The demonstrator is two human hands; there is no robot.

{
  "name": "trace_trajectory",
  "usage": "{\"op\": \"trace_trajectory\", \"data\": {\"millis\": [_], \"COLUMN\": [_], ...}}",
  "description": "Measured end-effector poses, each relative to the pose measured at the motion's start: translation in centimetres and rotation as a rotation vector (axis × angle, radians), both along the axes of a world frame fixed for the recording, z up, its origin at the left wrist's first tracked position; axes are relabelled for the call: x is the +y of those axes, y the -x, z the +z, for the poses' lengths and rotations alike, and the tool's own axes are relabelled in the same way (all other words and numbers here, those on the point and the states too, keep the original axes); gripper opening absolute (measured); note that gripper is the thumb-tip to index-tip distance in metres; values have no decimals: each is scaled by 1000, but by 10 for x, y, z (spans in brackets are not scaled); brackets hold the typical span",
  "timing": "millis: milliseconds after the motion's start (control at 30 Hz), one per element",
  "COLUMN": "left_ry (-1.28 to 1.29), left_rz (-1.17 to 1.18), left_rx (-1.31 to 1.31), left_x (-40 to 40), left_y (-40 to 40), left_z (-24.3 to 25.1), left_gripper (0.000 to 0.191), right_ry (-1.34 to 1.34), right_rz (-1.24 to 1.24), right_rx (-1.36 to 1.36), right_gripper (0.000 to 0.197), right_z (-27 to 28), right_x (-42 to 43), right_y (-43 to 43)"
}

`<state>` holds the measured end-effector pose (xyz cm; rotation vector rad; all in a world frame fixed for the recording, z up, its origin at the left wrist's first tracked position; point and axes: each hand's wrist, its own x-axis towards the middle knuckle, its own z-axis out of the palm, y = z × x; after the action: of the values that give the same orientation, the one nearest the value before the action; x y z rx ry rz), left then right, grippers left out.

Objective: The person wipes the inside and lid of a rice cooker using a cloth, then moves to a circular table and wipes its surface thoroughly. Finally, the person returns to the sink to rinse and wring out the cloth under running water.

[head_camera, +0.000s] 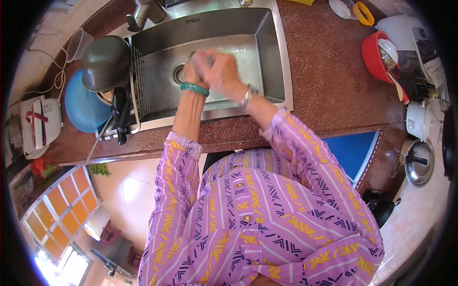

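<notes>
Over the stainless steel sink, my two hands are pressed together, blurred by motion. My left hand has a green bangle at its wrist and its fingers curled. Against it lies my right hand, with a silver bracelet or watch above it, covering part of the left fingers. Whether anything small is between the palms cannot be made out. Below and left of the hands is the drain strainer. Bare, wet-looking steel shows around it. The faucet stands at the sink's back left.
A wire rack at the sink's left carries a dark pot and black-handled utensils. Beside it leans a blue basin. On the reddish countertop, a red bowl holding utensils stands right, near a white appliance.
</notes>
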<state>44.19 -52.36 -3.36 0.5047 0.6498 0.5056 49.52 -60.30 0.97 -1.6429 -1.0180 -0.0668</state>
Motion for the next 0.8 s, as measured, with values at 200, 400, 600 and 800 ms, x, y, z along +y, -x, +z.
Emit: {"op": "trace_trajectory", "data": {"millis": [200,400,600,800], "left_ry": [-124,-427,-577,-567], "left_rz": [31,118,7,-63], "left_rx": [167,133,19,-39], "left_x": [-34,14,30,19], "left_y": [-3,19,13,19], "left_z": [22,28,53,67], "left_gripper": [22,20,18,25], "right_ry": [384,-2,15,180], "right_rz": [-251,217,705,981], "right_rx": [108,437,1216,1390], "right_gripper": [40,27,31,55], "right_z": [-24,-29,-38,-27], "right_x": [16,-9,-27,-41], "right_y": [-56,-75,-56,-60]}}
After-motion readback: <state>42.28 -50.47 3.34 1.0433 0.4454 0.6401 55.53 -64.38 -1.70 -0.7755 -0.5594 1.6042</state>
